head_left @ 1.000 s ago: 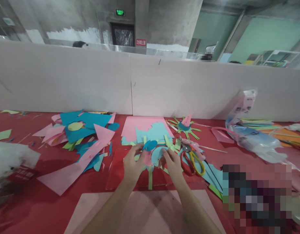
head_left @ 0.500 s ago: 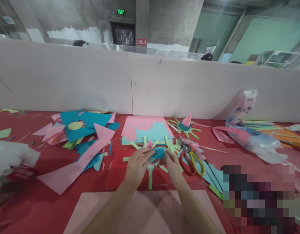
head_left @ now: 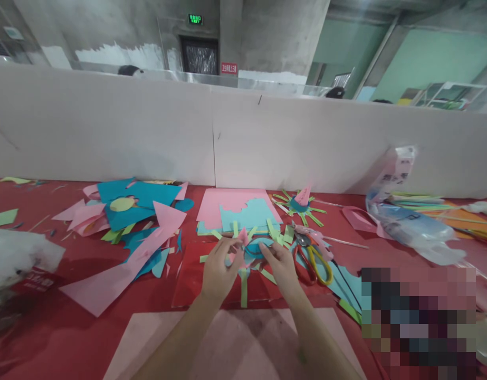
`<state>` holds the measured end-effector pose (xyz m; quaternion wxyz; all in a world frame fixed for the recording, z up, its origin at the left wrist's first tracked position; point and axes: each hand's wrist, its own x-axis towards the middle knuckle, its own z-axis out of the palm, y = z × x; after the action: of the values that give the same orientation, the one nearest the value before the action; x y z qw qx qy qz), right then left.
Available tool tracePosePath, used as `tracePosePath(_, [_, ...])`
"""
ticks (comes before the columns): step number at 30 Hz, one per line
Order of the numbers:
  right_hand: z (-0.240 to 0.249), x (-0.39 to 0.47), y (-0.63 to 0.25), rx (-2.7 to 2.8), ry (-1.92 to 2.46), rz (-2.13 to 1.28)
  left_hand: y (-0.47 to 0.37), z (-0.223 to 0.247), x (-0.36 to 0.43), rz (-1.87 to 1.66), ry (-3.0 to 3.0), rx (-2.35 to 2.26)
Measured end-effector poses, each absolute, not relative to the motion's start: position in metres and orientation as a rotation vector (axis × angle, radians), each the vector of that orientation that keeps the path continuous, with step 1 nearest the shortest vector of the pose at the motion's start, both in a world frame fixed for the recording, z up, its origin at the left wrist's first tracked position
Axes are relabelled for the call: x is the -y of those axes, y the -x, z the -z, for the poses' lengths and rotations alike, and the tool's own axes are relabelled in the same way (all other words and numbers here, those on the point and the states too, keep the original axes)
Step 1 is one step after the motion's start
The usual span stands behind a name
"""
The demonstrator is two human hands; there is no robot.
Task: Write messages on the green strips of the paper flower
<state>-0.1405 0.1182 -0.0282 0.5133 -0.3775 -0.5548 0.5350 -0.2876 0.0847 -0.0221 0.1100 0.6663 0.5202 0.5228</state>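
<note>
Right hand [head_left: 282,262] pinches a blue paper disc [head_left: 254,250] short of the table's far edge [head_left: 196,195]; left hand [head_left: 220,269] curls, hold unclear. Likely light, bendable; grip its rim.

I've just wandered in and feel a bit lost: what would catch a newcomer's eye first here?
Probably the two bare hands at the centre: the right hand holds blue paper discs, the left hand close beside them. Beyond the right hand stands a pink paper cone ringed by green strips, and bright pink and blue paper scraps sprawl to the left.
</note>
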Motion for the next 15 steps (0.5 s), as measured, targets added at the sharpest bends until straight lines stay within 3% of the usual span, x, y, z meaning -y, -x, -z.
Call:
tracePosePath(8, [0.022,-0.116,0.14,1.377,0.931,-1.225,0.285,0.019,-0.091,-1.44,-1.724,-1.434])
tracePosePath(15, [0.023,-0.119,0.136,1.213,0.945,-1.197,0.302,0.01,-0.091,-1.628,-1.428,-1.437])
